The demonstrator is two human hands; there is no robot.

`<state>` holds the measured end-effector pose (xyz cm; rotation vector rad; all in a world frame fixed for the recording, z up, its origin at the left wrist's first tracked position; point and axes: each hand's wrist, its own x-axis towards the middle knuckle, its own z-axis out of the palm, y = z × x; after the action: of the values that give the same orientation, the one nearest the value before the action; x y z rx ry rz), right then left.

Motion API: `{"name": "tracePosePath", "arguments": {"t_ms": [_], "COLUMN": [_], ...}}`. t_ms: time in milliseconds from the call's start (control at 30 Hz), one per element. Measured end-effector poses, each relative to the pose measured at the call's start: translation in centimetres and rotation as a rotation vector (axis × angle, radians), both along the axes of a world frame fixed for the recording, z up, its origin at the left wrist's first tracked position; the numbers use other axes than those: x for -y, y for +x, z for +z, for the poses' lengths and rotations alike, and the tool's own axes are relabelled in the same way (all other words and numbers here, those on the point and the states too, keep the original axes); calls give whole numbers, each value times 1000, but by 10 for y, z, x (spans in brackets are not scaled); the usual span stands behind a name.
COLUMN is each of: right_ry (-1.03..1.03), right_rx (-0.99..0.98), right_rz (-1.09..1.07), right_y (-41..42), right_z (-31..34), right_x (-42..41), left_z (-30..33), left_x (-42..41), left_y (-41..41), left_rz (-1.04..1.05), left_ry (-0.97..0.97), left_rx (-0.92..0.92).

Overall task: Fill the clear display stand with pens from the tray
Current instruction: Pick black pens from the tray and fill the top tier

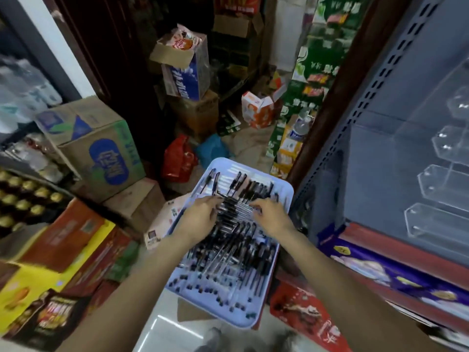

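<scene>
Head view: the grey metal shelving unit [396, 102] on the right is the largest item, with perforated uprights and a flat back panel. Mounted on it is the clear display stand [441, 189], made of transparent acrylic with stepped tiers; four tiers are countable, and none shows a pen. Below and left sits one pale blue plastic tray [284, 191], rectangular with rounded corners and a raised rim. What it rests on is hidden. It holds a dense heap of pens [236, 250], slim clear barrels with black caps; they overlap and are too many to count. Loose black caps lie scattered along the tray's near end.

Two bare hands work over the heap. The left hand [200, 214] has fingers curled onto a cluster of pens. The right hand [271, 214] likewise bends its fingertips onto the same cluster. Motion blur prevents confirming a firm grip on either side.
</scene>
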<state>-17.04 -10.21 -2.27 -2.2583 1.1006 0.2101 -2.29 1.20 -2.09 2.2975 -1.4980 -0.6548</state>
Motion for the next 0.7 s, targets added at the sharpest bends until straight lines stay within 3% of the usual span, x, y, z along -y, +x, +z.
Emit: {"name": "tracePosePath", "arguments": {"t_ms": [200, 467, 600, 700], "right_ry": [-118, 75, 94, 125], "right_rx": [-119, -67, -5, 179], "right_rz": [-10, -105, -166, -260], "right_y": [9, 15, 14, 12], "right_z": [-18, -16, -7, 8], "right_x": [4, 13, 10, 6], "left_z": [-26, -30, -28, -17], "left_x": [-8, -5, 1, 7], "left_y": [12, 24, 23, 19], "left_rz": [-177, -177, -138, 14], "left_ry": [43, 37, -5, -130], "left_rx": [134, 87, 2, -156]}}
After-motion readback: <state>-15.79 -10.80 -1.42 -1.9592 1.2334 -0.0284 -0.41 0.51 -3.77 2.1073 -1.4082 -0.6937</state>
